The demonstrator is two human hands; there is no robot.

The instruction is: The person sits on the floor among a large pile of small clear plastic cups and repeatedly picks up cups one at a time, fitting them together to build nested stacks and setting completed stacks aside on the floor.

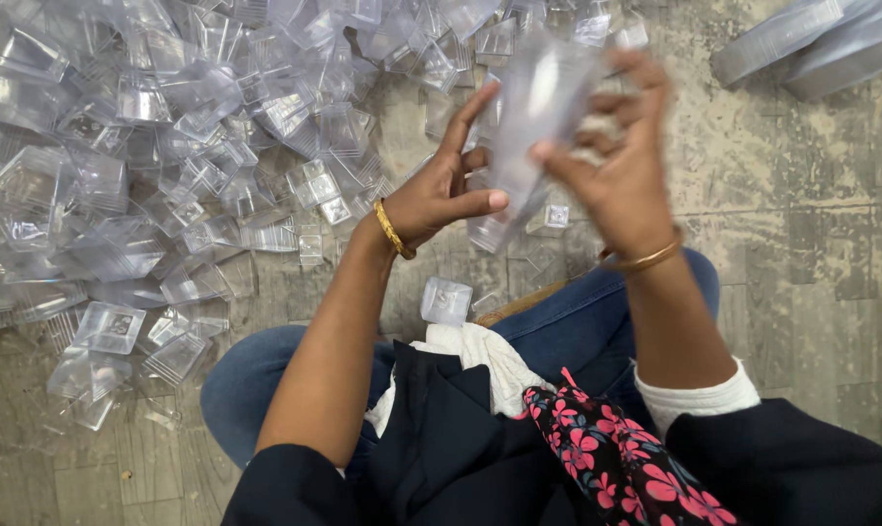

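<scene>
The surface is a worn, mottled grey concrete floor (802,253), scuffed and marked with pale patches; no walls or furniture show in the head view. Bare floor lies to the right and lower left. The upper left is covered by a loose heap of clear square plastic cups (149,175), tumbled at all angles and reaching up to the top edge. At the upper right corner lie long nested stacks of clear plastic trays (811,39), well apart from the hands. A person sits with knees in blue denim (577,331), a white cloth (480,356) and a dark pink-flowered fabric (616,458) on the lap. One single clear square cup (446,300) rests just beyond the lap, beside a thin strip of wood (529,300). Both hands are raised over the floor near the heap's edge: the left hand (441,195) and the right hand (621,166) together grasp a tilted nested column of clear plastic cups (529,136), blurred, fingers curled round its sides. Each wrist carries a gold bangle (394,232).
</scene>
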